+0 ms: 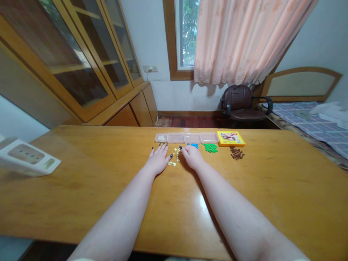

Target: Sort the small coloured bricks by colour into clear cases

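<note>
Small pale yellow pieces lie scattered on the wooden table between my two hands. My left hand rests flat beside them with its fingers spread. On their other side, my right hand has its fingers closed in a pinch at the pieces; whatever it holds is too small to make out. Beyond my hands stands a clear compartment tray, with something whitish in its leftmost compartment. Blue pieces sit just past my right hand, partly hidden by it. Green pieces form a pile to their right.
A yellow box touches the tray's right end, with brown pieces in front of it. A white plastic object stands at the table's left. Past the table are a brown chair, a bed and a glass-door cabinet.
</note>
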`<state>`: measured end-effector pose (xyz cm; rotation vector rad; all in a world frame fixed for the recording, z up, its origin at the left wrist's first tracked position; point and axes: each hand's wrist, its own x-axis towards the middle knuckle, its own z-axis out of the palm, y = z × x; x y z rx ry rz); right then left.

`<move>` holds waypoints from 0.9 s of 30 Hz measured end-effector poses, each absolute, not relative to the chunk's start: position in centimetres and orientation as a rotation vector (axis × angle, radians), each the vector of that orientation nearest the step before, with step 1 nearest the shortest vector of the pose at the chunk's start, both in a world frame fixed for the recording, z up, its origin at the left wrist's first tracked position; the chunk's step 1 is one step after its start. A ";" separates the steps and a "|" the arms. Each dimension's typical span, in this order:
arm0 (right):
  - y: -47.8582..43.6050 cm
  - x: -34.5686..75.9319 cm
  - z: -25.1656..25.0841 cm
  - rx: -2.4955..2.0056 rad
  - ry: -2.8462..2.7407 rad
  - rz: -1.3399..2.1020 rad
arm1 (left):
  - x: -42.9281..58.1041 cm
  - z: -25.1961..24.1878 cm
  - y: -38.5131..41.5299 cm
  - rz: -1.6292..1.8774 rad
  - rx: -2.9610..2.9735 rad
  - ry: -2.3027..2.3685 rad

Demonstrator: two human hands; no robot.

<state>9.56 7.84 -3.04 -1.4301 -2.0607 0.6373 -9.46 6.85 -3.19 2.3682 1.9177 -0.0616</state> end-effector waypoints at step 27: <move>8.6 9.8 -4.3 -1.296 -1.585 0.691 | -5.4 -1.8 2.0 -0.114 2.257 1.974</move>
